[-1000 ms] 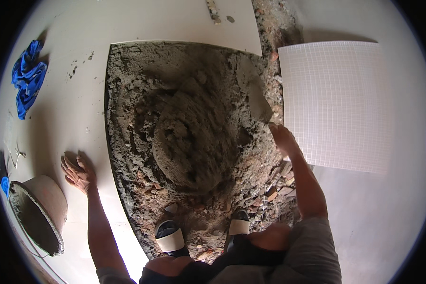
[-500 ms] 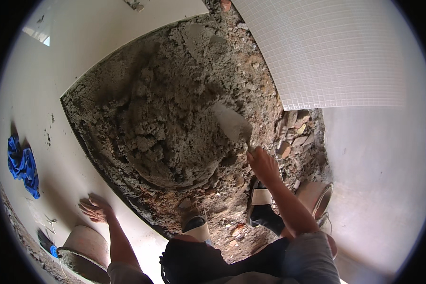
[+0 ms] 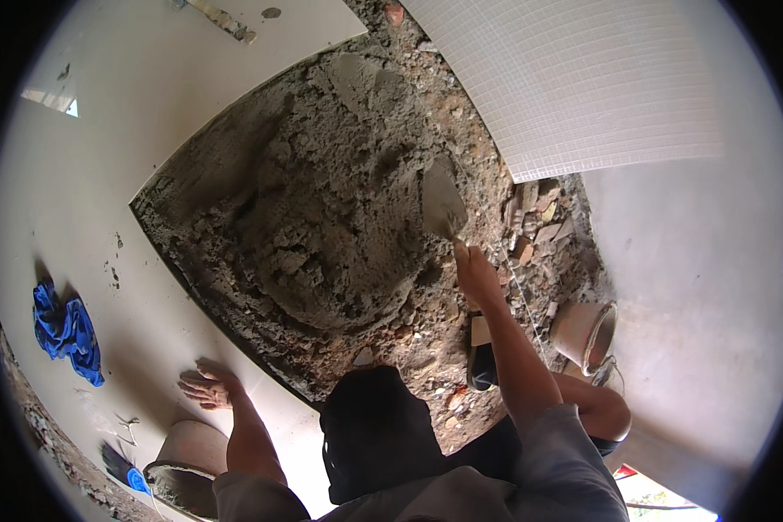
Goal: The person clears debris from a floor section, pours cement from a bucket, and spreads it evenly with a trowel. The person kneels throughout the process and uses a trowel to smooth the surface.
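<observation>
My right hand [image 3: 476, 271] is closed around the handle of a trowel [image 3: 443, 198]. The flat blade lies on or just over the right side of a bed of rough grey mortar [image 3: 322, 204]; exact contact is hard to tell. Ridges and lumps cover the mortar, with a smoother patch near the blade. Off to the left, my left hand [image 3: 210, 387] rests palm down with fingers spread on large white tiles [image 3: 161, 326], beside the mortar's dark edge. It holds nothing.
A mortar-stained bucket [image 3: 191, 435] stands below my left hand, near a blue-handled brush [image 3: 135, 478] and a crumpled blue cloth [image 3: 68, 335]. At right, another bucket [image 3: 583, 335] lies tipped by broken brick pieces [image 3: 539, 230]. Small-grid tiling [image 3: 574, 87] borders the far right.
The trowel blade has swung a little to the right and points more straight away from me. My left hand stays flat on the tiles. The view has shifted, and my dark-clothed knee covers my left foot.
</observation>
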`<state>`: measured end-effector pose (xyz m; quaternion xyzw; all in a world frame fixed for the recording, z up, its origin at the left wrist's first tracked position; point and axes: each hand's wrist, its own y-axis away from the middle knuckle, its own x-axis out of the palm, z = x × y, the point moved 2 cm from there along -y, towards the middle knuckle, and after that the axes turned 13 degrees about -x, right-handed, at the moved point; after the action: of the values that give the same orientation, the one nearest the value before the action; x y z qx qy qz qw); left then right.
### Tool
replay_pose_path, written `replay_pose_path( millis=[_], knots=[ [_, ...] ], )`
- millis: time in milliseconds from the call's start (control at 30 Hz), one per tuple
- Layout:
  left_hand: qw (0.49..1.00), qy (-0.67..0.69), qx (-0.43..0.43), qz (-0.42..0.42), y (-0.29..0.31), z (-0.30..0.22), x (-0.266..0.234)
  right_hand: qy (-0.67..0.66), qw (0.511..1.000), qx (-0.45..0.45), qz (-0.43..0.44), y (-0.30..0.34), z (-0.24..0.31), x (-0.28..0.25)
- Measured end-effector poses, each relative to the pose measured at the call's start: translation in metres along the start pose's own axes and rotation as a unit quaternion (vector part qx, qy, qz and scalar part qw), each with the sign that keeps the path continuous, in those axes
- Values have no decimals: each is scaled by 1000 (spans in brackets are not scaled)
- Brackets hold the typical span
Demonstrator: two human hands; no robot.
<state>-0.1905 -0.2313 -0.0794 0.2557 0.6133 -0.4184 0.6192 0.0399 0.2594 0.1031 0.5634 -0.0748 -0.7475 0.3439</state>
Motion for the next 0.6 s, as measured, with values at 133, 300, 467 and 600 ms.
replay_pose_path(
  millis=[133,300,467,600],
  knots=[
    [999,9,-12,33,0,2,-2,-68,979,-190,33,107,29,28],
    [997,41,-17,63,-2,5,5,99,983,-108,112,120,8,78],
    [997,62,-14,54,-4,11,16,75,997,26,-10,63,-42,71],
    [998,62,-4,30,-5,10,16,24,992,112,-54,44,-74,43]
  ],
)
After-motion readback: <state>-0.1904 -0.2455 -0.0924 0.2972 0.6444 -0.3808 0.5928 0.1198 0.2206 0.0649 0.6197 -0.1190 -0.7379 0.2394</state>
